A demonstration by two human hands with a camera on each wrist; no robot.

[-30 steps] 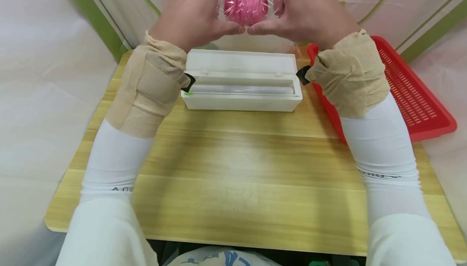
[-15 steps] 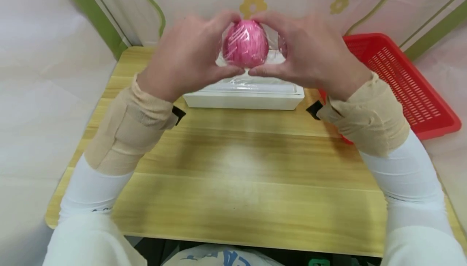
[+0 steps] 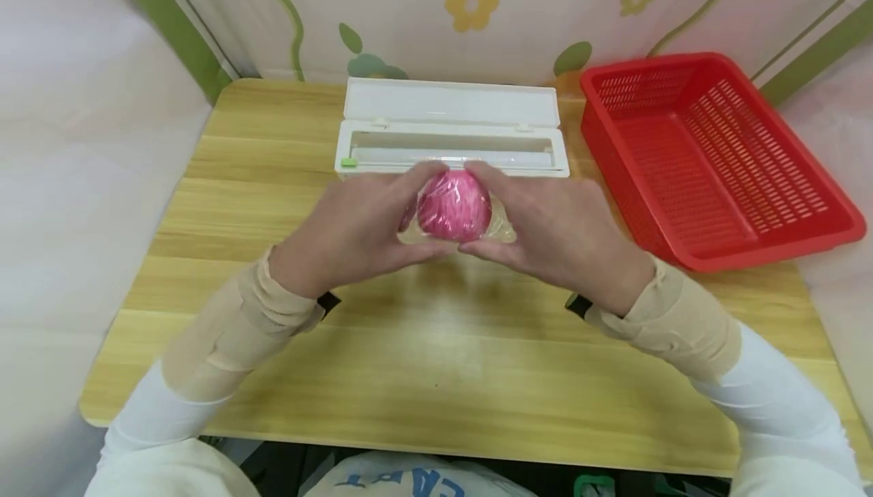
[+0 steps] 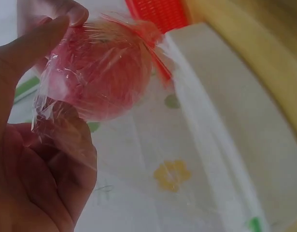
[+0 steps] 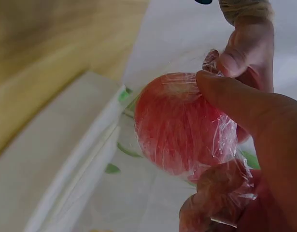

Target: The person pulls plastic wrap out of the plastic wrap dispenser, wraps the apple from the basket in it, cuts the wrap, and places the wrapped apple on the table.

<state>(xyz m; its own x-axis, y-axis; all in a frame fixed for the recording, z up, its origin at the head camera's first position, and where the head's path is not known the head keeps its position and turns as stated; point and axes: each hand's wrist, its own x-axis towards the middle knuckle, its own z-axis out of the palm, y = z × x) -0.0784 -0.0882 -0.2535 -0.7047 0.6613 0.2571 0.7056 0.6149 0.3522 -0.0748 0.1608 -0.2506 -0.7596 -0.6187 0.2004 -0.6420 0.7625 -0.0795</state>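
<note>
Between my hands is a pinkish-red apple (image 3: 454,205) wrapped in clear cling film (image 5: 224,137), raised over the table in front of the white dispenser box. My left hand (image 3: 361,220) grips it from the left, and my right hand (image 3: 562,228) from the right. Both thumbs nearly meet on the near side, while the forefingers come together at the far side. In the right wrist view, wrinkled film bunches over my curled fingertips beside the apple (image 5: 172,123). Loose film also stretches past the apple (image 4: 109,77) in the left wrist view.
The white cling film dispenser (image 3: 450,103) stands at the back middle with its lid up and a film roll (image 3: 477,156) inside. A red plastic basket (image 3: 617,167) sits at the back right of the wooden table (image 3: 436,383). A flower-patterned curtain (image 3: 409,4) hangs behind.
Both hands have brought the wrapped apple down and back toward the body, from above the dispenser to just before it. The dispenser and basket now show more fully.
</note>
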